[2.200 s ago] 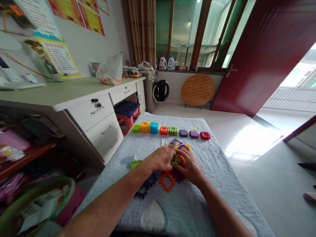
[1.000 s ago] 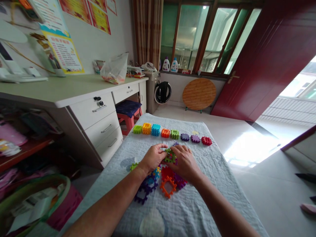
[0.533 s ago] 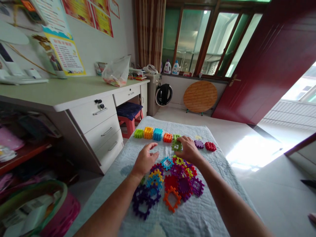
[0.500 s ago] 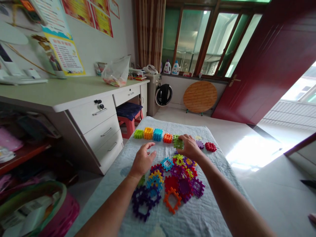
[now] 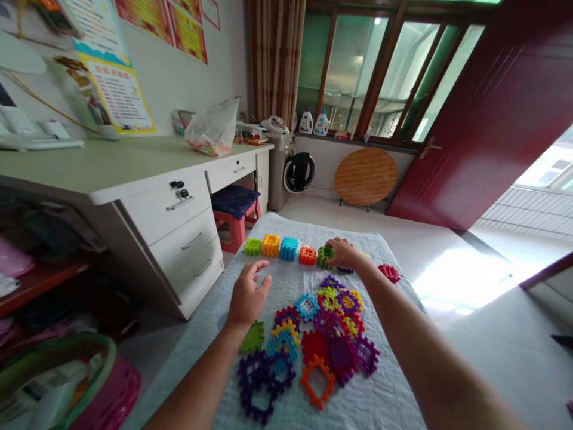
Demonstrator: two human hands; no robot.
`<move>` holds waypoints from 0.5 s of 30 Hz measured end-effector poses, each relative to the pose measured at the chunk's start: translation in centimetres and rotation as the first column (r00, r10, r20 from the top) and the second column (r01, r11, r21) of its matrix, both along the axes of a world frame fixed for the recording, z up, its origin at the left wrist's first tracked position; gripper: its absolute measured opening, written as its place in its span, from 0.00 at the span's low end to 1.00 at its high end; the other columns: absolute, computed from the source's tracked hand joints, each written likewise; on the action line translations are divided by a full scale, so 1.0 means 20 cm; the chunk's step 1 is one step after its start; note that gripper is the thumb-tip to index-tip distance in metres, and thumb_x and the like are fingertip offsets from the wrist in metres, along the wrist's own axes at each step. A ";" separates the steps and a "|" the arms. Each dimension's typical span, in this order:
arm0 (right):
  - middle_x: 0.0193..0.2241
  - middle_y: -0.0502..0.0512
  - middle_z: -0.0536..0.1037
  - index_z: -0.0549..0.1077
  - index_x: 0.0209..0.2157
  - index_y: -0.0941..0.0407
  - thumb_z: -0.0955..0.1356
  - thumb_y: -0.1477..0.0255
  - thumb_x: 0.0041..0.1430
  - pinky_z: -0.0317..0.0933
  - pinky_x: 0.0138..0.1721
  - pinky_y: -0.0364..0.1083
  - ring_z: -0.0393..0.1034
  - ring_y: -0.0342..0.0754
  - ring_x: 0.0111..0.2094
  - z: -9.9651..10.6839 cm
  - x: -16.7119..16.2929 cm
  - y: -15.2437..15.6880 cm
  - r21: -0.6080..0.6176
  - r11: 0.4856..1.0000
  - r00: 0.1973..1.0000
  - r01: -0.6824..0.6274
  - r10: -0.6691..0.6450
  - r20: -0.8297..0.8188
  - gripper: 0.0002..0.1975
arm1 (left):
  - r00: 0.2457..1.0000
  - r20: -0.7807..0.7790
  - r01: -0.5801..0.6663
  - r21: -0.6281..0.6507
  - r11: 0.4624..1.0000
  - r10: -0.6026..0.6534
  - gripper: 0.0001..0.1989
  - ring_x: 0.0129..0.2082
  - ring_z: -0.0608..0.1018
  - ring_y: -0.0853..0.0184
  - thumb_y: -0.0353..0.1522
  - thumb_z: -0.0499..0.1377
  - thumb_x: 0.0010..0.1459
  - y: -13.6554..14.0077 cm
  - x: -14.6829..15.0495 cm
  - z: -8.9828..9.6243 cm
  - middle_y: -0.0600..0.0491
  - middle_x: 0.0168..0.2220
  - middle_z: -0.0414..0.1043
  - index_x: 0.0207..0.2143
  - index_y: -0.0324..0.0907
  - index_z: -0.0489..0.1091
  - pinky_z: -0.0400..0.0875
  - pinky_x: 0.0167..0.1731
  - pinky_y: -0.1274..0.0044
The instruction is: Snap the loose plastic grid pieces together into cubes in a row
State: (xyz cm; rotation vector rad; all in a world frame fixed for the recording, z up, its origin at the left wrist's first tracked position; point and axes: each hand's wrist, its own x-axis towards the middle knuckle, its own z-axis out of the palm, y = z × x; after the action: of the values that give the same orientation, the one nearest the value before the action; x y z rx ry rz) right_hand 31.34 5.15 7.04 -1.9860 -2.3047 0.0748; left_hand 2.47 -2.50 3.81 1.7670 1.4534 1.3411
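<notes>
Stacking looks partly done: colour-matched tile stacks [image 5: 289,249] line the cloth's [image 5: 286,283] 11-to-1-o'clock side; a loose mixed heap [image 5: 314,346], toward 6, is left. The right hand [image 5: 345,254] touches the green stack [image 5: 324,258] at 12, grip unclear; the left hand [image 5: 247,297], at 9, hovers empty, fingers parted.

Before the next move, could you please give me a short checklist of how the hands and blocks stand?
1. Right hand at the green block: ok, its fingers are at the block's right side.
2. Grip on that block firm: cannot tell.
3. Left hand free: ok, fingers apart, holding nothing.
4. Red block in sight: ok, at the row's right end.
5. Dark purple block fully visible: not ok, the right hand hides most of it.
6. Loose pieces lying singly: not ok, several overlap.
</notes>
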 end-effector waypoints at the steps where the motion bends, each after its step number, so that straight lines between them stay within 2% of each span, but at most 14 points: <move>1: 0.46 0.61 0.71 0.70 0.48 0.56 0.71 0.68 0.43 0.55 0.42 0.49 0.62 0.59 0.47 0.00 0.00 0.00 -0.009 1.000 1.000 0.003 -0.003 0.007 0.26 | 1.000 0.000 0.001 -0.001 1.000 -0.001 0.15 0.48 0.73 0.61 0.32 0.54 0.54 0.00 0.00 0.00 0.48 0.47 0.71 0.44 0.41 0.68 0.71 0.44 0.71; 5: 0.52 0.62 0.68 0.63 0.56 0.56 0.73 0.64 0.42 0.55 0.44 0.50 0.60 0.61 0.51 -0.02 0.00 0.03 -0.040 0.999 1.000 0.000 0.000 0.018 0.38 | 1.000 0.010 0.003 0.007 1.000 -0.003 0.15 0.48 0.73 0.61 0.31 0.54 0.54 0.00 0.00 -0.01 0.48 0.46 0.71 0.45 0.41 0.68 0.71 0.45 0.70; 7: 0.53 0.62 0.68 0.62 0.57 0.56 0.73 0.62 0.40 0.56 0.45 0.50 0.60 0.61 0.52 -0.03 -0.01 0.04 -0.059 0.998 1.000 -0.007 0.009 0.024 0.41 | 1.000 0.017 0.001 0.012 1.000 -0.001 0.15 0.47 0.73 0.61 0.31 0.55 0.54 0.00 0.00 -0.02 0.48 0.46 0.71 0.45 0.40 0.68 0.71 0.45 0.70; 12: 0.44 0.59 0.75 0.71 0.46 0.55 0.72 0.63 0.42 0.57 0.40 0.47 0.66 0.58 0.46 -0.06 -0.02 0.07 -0.093 0.996 0.999 -0.002 0.006 0.047 0.27 | 1.000 0.029 -0.004 0.020 1.000 0.004 0.15 0.46 0.74 0.61 0.32 0.55 0.53 0.01 0.00 -0.04 0.47 0.45 0.72 0.44 0.40 0.68 0.71 0.45 0.69; 15: 0.43 0.59 0.76 0.71 0.44 0.55 0.71 0.62 0.43 0.57 0.37 0.46 0.68 0.57 0.44 -0.08 -0.02 0.07 -0.086 0.996 0.999 0.008 -0.004 0.051 0.24 | 1.000 0.028 0.000 0.017 1.000 0.000 0.15 0.46 0.74 0.62 0.31 0.55 0.53 0.01 0.00 -0.04 0.48 0.45 0.73 0.44 0.41 0.68 0.71 0.45 0.69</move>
State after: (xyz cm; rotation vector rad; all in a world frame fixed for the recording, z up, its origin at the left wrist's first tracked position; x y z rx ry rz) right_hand 30.95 6.63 5.49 -2.0584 -2.3647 0.1268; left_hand 2.43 -2.34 3.06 1.7522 1.4310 1.3768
